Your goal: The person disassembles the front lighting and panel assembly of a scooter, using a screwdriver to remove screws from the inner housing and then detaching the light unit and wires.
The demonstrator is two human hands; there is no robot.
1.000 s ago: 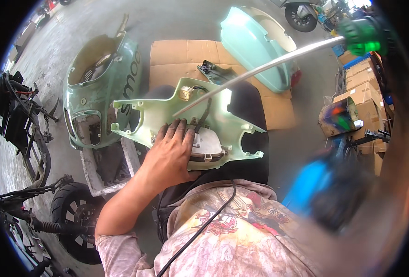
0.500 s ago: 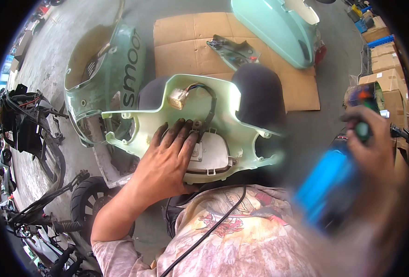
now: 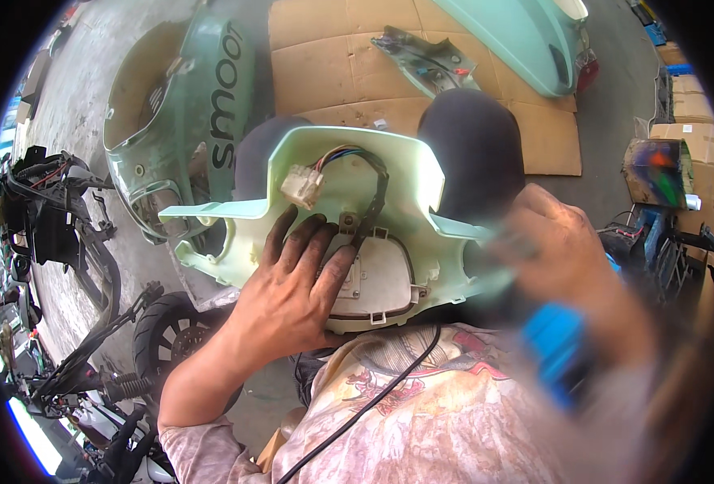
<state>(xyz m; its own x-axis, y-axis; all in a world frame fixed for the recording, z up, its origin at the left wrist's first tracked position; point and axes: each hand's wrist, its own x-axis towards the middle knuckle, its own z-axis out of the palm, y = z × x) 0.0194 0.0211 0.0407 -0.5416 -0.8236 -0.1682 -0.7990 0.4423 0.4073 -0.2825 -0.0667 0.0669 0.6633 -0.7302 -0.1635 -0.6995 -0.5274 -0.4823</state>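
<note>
A pale green scooter cover (image 3: pixel 248 211) lies inner side up across my lap. Set into it is a white lamp-like unit (image 3: pixel 385 286), whose dark cable loops up to a white plug connector (image 3: pixel 301 186). My left hand (image 3: pixel 296 278) grips the cover's near edge, with sooty fingers extended over the inside and white unit, and the thumb low at the rim. My right hand (image 3: pixel 555 242) is by the cover's right end, bent and smeared by motion; a dark blur at its fingertips cannot be made out. Below my right forearm shows a blurred blue object (image 3: pixel 555 343).
A green body shell (image 3: pixel 232 105) with dark lettering stands at left, near a wheel (image 3: pixel 163 339) and black scooter frame. Ahead, flattened cardboard (image 3: pixel 317 73) carries a dark bracket part (image 3: pixel 425 60) and another green panel (image 3: pixel 518 36). A paint-stained can (image 3: pixel 643 173) and boxes stand at right.
My right hand has come inward from the far right to the cover's right end; the green-handled thing it held no longer shows in it. My left hand stays on the cover.
</note>
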